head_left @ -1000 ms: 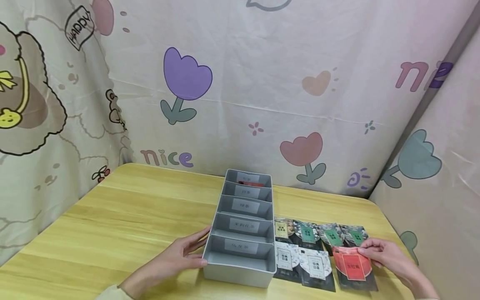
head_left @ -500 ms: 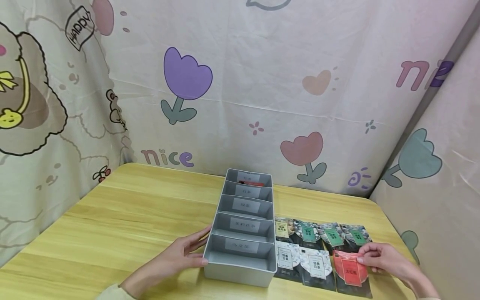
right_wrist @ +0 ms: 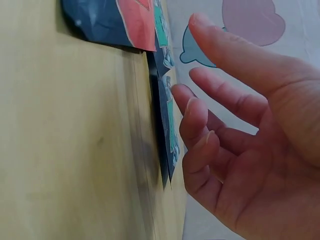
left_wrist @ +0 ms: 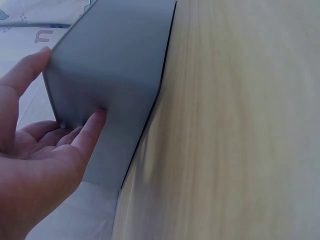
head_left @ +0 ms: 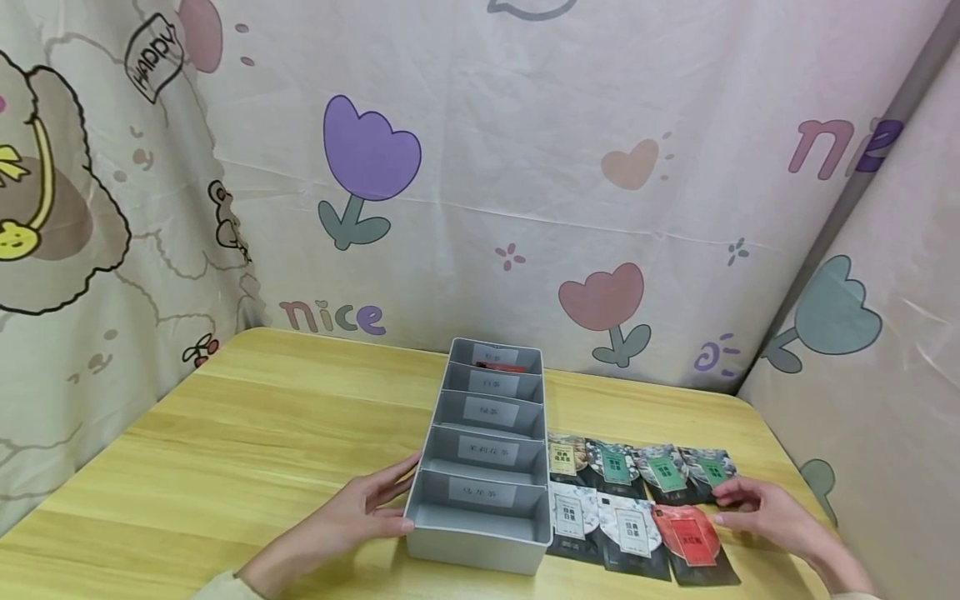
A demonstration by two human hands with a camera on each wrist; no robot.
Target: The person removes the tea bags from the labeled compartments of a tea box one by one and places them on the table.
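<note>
A long grey storage box [head_left: 480, 548] stands on the table, split into several compartments with white labels. My left hand [head_left: 371, 506] rests against its near left corner, fingertips touching the wall; in the left wrist view the fingers [left_wrist: 91, 132] lie along the box's side. To the right of the box lies a red and black tea pouch [head_left: 690, 537], flat at the end of the front row. Beside it is my right hand [head_left: 768, 517], holding nothing, with loosely bent fingers and the thumb apart in the right wrist view.
Two white-labelled tea pouches [head_left: 632, 533] lie between the box and the red one. Behind them is a row of several pouches, one yellow-labelled [head_left: 566, 458] and others green-labelled [head_left: 667, 472]. A red packet [head_left: 501, 367] sits in the box's farthest compartment. Printed curtains surround the table [head_left: 247, 442].
The red pouch has been laid down beside the white-labelled ones and let go by the right hand, shifting slightly left. The left hand has stayed at the box.
</note>
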